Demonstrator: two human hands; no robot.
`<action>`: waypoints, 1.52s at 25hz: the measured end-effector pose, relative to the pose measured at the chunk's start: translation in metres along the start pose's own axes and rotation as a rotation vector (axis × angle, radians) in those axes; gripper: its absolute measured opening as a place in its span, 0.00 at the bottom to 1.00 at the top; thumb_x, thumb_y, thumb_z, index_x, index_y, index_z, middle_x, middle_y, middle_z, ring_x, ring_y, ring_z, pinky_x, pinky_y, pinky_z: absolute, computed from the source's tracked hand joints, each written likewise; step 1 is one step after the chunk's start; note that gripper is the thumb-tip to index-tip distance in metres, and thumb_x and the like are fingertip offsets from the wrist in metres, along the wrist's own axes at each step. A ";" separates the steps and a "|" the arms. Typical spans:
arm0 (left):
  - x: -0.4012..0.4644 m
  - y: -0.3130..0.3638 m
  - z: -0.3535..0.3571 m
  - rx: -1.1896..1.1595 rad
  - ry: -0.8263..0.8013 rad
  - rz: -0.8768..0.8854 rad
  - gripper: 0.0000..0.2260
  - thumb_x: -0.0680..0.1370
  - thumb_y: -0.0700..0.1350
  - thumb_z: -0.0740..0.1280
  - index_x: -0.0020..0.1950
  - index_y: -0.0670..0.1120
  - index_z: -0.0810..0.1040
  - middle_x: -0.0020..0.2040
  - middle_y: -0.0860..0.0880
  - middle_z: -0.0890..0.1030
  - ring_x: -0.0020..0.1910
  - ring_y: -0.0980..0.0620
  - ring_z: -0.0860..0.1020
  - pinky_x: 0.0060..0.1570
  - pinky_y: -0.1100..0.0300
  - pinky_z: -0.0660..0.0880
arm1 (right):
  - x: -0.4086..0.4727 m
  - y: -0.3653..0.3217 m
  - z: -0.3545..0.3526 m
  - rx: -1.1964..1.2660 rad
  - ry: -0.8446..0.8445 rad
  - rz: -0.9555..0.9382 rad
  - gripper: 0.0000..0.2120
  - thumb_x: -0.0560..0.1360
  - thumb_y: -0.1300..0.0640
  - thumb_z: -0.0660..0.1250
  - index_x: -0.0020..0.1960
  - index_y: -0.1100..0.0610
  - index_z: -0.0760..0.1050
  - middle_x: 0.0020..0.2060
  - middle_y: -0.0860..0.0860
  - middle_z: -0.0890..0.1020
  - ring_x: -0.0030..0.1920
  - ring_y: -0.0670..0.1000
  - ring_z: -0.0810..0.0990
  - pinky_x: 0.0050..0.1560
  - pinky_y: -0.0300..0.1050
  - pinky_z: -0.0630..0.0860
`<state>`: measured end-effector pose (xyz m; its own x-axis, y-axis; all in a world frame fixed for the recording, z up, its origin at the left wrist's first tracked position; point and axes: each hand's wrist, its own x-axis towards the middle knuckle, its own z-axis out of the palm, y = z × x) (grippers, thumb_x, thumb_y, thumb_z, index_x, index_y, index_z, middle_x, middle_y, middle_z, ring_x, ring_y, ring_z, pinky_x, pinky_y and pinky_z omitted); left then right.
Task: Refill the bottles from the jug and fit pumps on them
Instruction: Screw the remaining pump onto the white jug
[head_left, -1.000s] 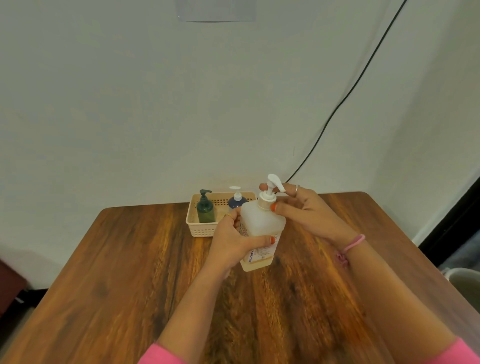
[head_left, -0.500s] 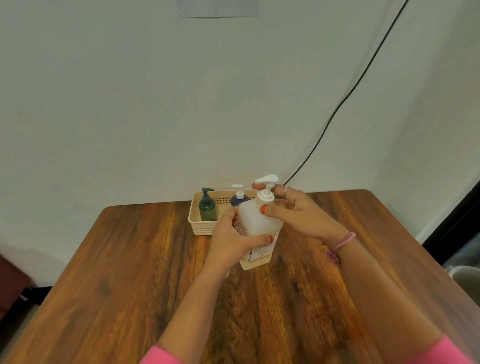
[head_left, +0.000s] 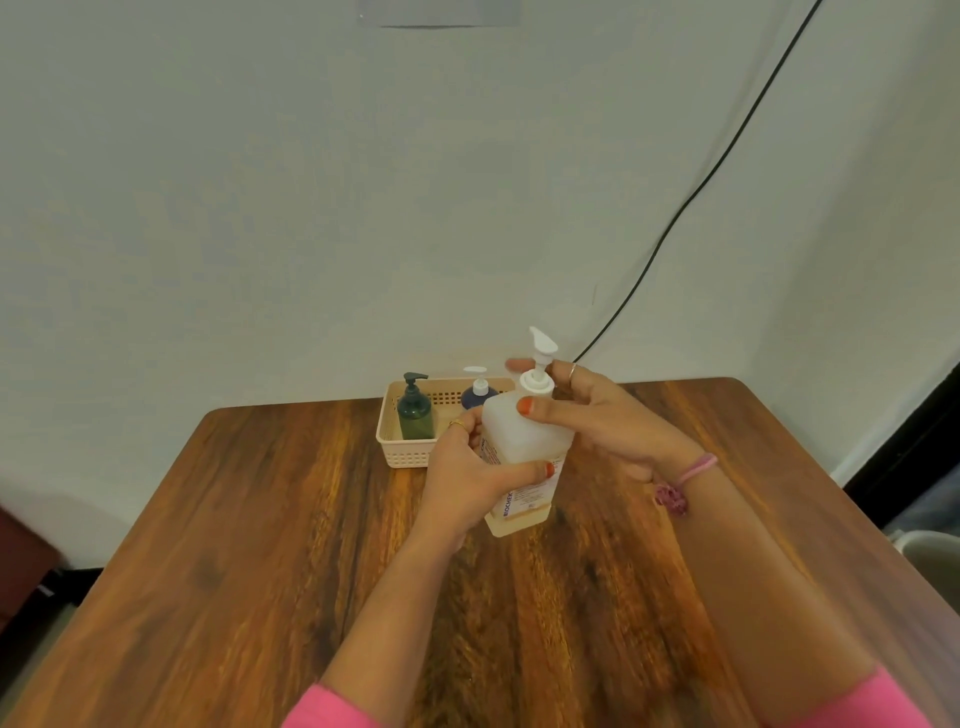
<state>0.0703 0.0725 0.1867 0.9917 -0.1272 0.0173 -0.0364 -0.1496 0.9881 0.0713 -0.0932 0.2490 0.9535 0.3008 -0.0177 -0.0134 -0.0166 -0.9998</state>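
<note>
Standing upright near the middle of the desk (head_left: 260, 545), just before the basket (head_left: 402, 454) by the far edge: bottle (head_left: 524, 441) gripped around its body by left hand (head_left: 467, 483), pump (head_left: 540, 364) on top pinched at its collar by right hand (head_left: 597, 415), directly above along the bottle's upright axis.

A wooden table (head_left: 260, 545) meets a pale wall at its far edge. Broad bare wood lies open on the near left, on the near right and along the front edge. At the far middle a cream basket (head_left: 400, 452) stands against the wall, holding 2 upright pump bottles, 1 dark green (head_left: 415, 410) and 1 dark blue (head_left: 475, 396). Just in front of it, a white bottle (head_left: 519, 441) held by both hands blocks the centre. A black cable (head_left: 675, 218) runs down the wall behind.
</note>
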 end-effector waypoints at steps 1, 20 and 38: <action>0.001 0.000 0.001 0.006 0.003 0.006 0.31 0.57 0.49 0.83 0.53 0.62 0.72 0.51 0.60 0.79 0.50 0.62 0.78 0.41 0.67 0.78 | 0.000 0.002 0.000 -0.016 0.039 -0.036 0.22 0.68 0.53 0.74 0.61 0.51 0.76 0.54 0.48 0.83 0.53 0.50 0.82 0.47 0.42 0.80; 0.008 0.004 0.001 0.025 0.034 0.006 0.31 0.54 0.53 0.82 0.53 0.60 0.74 0.52 0.57 0.80 0.51 0.58 0.79 0.48 0.56 0.81 | 0.003 0.006 -0.011 0.271 0.034 -0.015 0.27 0.66 0.58 0.75 0.63 0.56 0.75 0.59 0.52 0.81 0.57 0.54 0.81 0.51 0.51 0.80; 0.012 0.002 0.009 -0.071 -0.003 -0.041 0.29 0.57 0.47 0.83 0.54 0.57 0.75 0.52 0.52 0.83 0.52 0.53 0.82 0.49 0.50 0.82 | 0.010 0.014 0.005 0.016 0.360 -0.148 0.24 0.58 0.51 0.79 0.51 0.58 0.81 0.43 0.53 0.86 0.45 0.52 0.85 0.40 0.45 0.80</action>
<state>0.0805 0.0616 0.1870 0.9918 -0.1258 -0.0236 0.0130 -0.0845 0.9963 0.0788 -0.0854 0.2347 0.9901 -0.0553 0.1293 0.1304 0.0178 -0.9913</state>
